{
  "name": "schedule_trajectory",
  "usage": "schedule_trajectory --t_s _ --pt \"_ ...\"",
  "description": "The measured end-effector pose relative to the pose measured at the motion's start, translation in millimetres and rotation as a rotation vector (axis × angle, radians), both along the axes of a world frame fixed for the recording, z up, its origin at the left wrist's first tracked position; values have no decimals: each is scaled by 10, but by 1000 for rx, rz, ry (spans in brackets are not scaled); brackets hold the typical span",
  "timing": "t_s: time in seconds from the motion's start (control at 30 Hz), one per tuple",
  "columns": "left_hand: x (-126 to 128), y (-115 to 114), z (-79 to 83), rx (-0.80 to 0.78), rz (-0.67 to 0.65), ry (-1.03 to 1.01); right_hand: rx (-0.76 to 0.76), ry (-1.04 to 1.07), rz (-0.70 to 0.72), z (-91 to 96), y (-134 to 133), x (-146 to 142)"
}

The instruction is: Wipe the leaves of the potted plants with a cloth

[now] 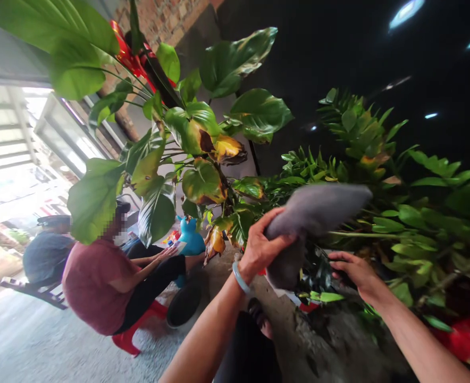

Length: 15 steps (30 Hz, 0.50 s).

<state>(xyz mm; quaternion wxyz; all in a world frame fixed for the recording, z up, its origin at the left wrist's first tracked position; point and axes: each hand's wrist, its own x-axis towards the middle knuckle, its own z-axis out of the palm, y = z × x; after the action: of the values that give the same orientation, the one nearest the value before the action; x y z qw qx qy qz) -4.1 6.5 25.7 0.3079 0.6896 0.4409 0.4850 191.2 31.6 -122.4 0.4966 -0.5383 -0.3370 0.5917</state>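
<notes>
- Two bare hands are raised at the foliage: the left hand [261, 247] is clamped on a grey cloth [318, 207], held before the plants; the right hand [354, 274] half-curls near leaves, its grip impossible to tell.
- The step seems to be handling the cloth beside the dense plant [410, 215]; the next move probably calls for gentle, stem-sparing fingers.
- Leaves crowd the right; the large-leaved plant [201, 178] hems the left.
- Past the black bucket [184, 306] and seated person [95, 282], floor [23, 340] lies open.
</notes>
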Motion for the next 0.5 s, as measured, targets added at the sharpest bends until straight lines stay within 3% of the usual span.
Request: schedule_trajectory --t_s 0.07,0.17,0.23,0.3,0.37,0.5 --pt "23 123 -43 54 132 -57 -50 36 -37 4 -7 -32" --pt "0 103 -398 -56 163 81 -53 48 -43 -28 7 -41" --pt "-59 -55 -649 -226 -10 271 -29 30 -25 -54 17 -20" --pt "-124 -241 -751 -322 -204 397 -21 -1 1 -59 16 9" --pt "-163 -352 -662 -308 -263 407 -30 -9 8 -36 2 30" --pt "-131 -198 -267 -70 -36 173 -84 5 -12 29 -30 27"
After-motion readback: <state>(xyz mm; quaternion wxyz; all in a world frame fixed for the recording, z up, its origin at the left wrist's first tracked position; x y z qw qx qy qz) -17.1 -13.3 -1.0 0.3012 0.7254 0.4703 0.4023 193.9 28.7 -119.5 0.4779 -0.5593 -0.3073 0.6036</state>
